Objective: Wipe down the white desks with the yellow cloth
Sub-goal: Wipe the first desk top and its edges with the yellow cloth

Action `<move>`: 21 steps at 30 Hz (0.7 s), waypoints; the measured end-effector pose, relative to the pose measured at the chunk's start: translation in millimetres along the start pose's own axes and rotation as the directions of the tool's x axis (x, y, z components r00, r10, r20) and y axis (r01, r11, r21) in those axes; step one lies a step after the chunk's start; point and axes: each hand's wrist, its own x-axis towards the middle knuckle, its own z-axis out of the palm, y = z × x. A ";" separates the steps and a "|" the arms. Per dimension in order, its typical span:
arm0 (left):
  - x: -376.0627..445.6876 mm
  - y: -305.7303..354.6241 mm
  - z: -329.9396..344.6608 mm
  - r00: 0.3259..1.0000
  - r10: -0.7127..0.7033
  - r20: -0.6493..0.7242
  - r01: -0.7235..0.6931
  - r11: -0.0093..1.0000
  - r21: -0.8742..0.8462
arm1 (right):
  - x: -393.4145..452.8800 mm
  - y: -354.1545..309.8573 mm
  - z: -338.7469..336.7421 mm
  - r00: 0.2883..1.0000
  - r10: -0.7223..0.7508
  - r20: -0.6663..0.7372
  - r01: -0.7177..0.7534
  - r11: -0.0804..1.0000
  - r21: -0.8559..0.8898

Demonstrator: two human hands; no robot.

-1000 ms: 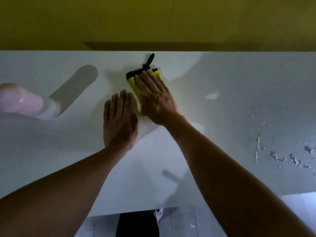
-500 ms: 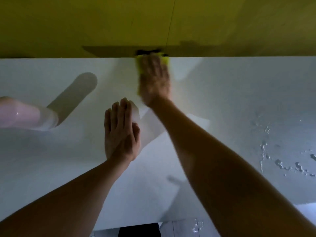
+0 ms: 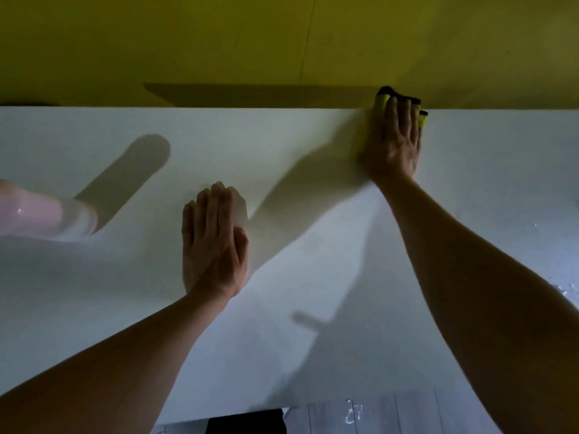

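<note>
White desk [image 3: 313, 308], yellow wall [image 3: 219, 42] behind.
Right hand [image 3: 394, 142] presses the yellow cloth [image 3: 383, 101] flat-fingered at the wall edge; left hand [image 3: 213, 239] rests flat, nearer.

Right hand [image 3: 395, 142] is flat on top of the cloth [image 3: 383, 101], right up at the far edge of the desk [image 3: 313, 308], where the desk meets the wall panel [image 3: 282, 42] behind it. The cloth pokes out past the fingertips and on either side of them. Left hand [image 3: 213, 242] lies flat on the desk nearer the middle, closer to the person and well apart to the left of the right hand. Far left, a bottle [image 3: 40, 211] stands on the desk, running off the frame edge. Some droplets [image 3: 567, 289] sit on the desk at the right edge. Below the desk's near edge, floor [image 3: 376, 415] shows.
</note>
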 end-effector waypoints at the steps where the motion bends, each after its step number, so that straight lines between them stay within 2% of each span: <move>1: 0.2 0.2 0.8 1.000 -0.005 0.001 0.005 1.000 0.000 | -2.1 -7.0 1.3 0.999 0.036 -0.015 -0.036 0.999 -0.001; 3: 0.3 -1.2 1.4 1.000 -0.008 0.000 0.008 1.000 -0.003 | -16.6 -40.3 12.1 1.000 0.006 -0.022 -0.006 1.000 -0.007; 5: -0.7 -1.9 0.6 1.000 0.000 0.001 0.000 1.000 -0.003 | -50.5 -88.4 29.5 0.981 -0.192 0.022 0.191 0.981 0.031; 7: -0.2 -3.1 -0.4 1.000 0.006 0.005 -0.006 1.000 0.010 | -91.2 -132.7 43.0 0.903 -0.416 0.106 0.414 0.909 0.050; 8: -0.9 -4.4 -0.9 1.000 0.008 0.016 -0.009 1.000 0.017 | -106.3 -146.5 46.1 0.867 -0.483 0.124 0.479 0.875 0.069; 11: 0.2 -5.7 0.2 0.999 0.017 0.038 -0.018 0.999 0.027 | -107.9 -140.5 49.0 0.818 -0.568 0.094 0.558 0.822 0.108; 12: 0.6 -5.5 0.3 0.999 0.016 0.044 -0.017 0.999 0.029 | -101.3 -126.9 47.2 0.817 -0.571 0.083 0.562 0.820 0.110; 14: 0.3 -5.3 0.0 0.999 0.009 0.043 -0.010 1.000 0.022 | -86.9 -91.5 37.8 0.862 -0.504 0.046 0.498 0.861 0.100; 17: 0.5 -4.6 -1.1 0.998 0.009 0.059 -0.009 1.000 0.006 | -61.6 -17.0 13.2 0.956 -0.292 0.000 0.291 0.954 0.077; 21: -0.1 -2.9 -1.0 0.998 0.002 0.070 -0.002 1.000 -0.004 | -39.1 61.0 -13.4 0.999 -0.032 -0.038 0.033 0.999 0.007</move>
